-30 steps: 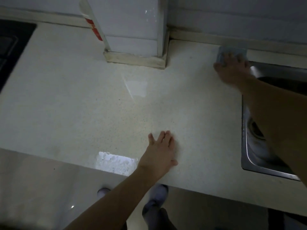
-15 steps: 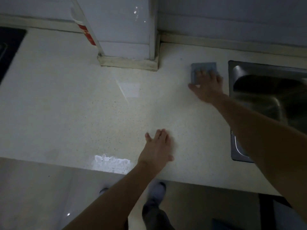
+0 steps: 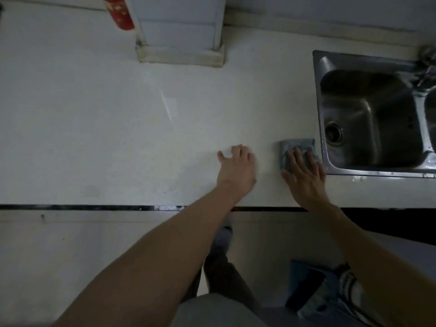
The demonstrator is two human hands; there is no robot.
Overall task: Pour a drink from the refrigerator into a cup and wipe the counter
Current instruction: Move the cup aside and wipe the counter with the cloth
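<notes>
A folded grey-blue cloth [image 3: 296,145] lies on the pale counter [image 3: 94,126], just left of the sink's front corner. My right hand [image 3: 304,178] presses flat on the cloth with straight fingers, covering its near half. My left hand [image 3: 237,172] rests palm down on the bare counter a little to the left of the cloth, fingers spread. No cup or drink is in view.
A steel sink [image 3: 317,95] with a drain and a tap at its far right fills the right side. A white square column [image 3: 180,38] stands at the back wall, with a red-labelled item [image 3: 119,13] beside it. The counter's front edge runs below my hands.
My right hand has dragged the cloth from the back of the counter toward the front edge, along the sink's left side. My left hand has stayed planted on the counter.
</notes>
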